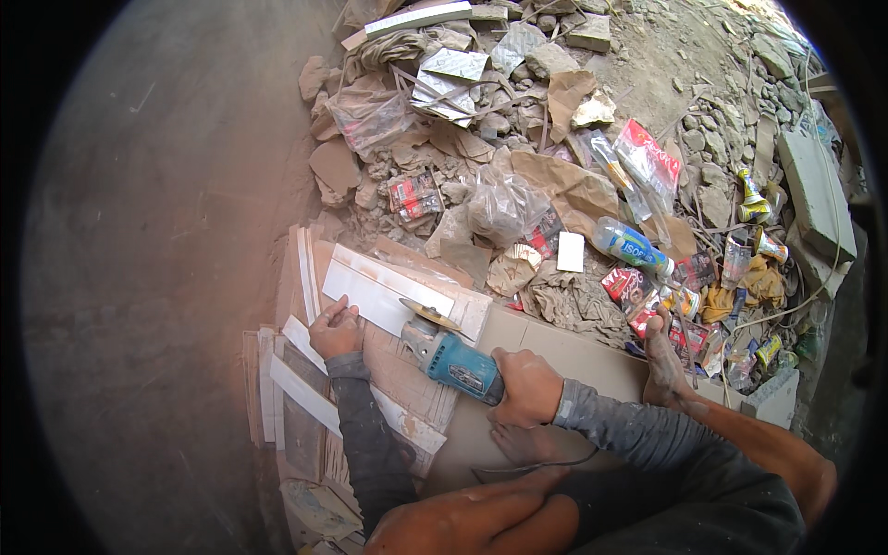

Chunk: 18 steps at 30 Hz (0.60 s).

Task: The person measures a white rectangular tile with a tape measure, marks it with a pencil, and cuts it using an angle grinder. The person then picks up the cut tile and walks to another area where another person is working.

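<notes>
The white tile (360, 289) lies flat at about 9 o'clock from the middle of the view, on a stack of brownish pieces. The grinder (462, 363), with a teal body and a grey head, stretches from 4 o'clock up to 10 o'clock, its disc (430, 314) above the tile's near side; whether the two touch, I cannot tell.

The right hand (527, 387) has its fingers wrapped round the grinder's rear end. The left hand (337, 328), at 9 o'clock from the disc, has bent fingers at the tile's near-left edge; whether they pinch it or only press on it is unclear.

The grinder is probably dense and front-heavy, so a hold at the back alone leaves the head free to dip or twist; a second hold on the body, well behind the disc, would steady it. The tile looks stiff and brittle, likely light enough for one hand, with a smooth face that dust could make slippery. It is best held flat by its 9 o'clock end, away from the disc. The narrow white strips (305, 396) at 7 o'clock from the left hand would probably snap more readily.
</notes>
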Available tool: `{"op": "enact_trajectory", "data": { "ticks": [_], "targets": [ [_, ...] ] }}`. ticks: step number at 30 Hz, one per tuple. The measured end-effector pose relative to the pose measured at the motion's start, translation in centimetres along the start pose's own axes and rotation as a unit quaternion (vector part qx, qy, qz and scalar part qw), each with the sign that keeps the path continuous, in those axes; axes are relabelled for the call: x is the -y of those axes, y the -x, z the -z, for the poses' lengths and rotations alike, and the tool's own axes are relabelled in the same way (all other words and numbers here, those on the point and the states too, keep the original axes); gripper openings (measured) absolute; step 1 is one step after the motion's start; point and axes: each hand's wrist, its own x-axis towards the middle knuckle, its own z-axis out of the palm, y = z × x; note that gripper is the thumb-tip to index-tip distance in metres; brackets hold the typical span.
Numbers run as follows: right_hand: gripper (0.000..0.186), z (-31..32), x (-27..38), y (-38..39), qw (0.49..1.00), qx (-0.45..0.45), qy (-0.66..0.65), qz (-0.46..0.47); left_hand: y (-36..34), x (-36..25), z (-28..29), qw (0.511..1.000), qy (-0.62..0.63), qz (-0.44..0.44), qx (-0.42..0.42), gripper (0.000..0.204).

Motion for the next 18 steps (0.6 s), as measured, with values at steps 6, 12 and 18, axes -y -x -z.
{"op": "enact_trajectory", "data": {
  "ticks": [6,12,18],
  "targets": [
    [0.056,0.4,-0.2,-0.3,1.000,-0.003,-0.003,-0.001,-0.1,-0.8,-0.5,1.000,0.010,0.005,-0.005,0.031],
    [0.054,0.7,0.1,-0.1,1.000,0.006,-0.008,-0.011,-0.1,-0.5,-0.6,0.999,0.041,0.013,0.008,0.031],
    [0.053,1.2,1.2,-0.1,1.000,-0.012,-0.019,0.011,-0.1,0.4,-1.0,0.991,0.123,0.043,0.007,0.030]
  ]
}}
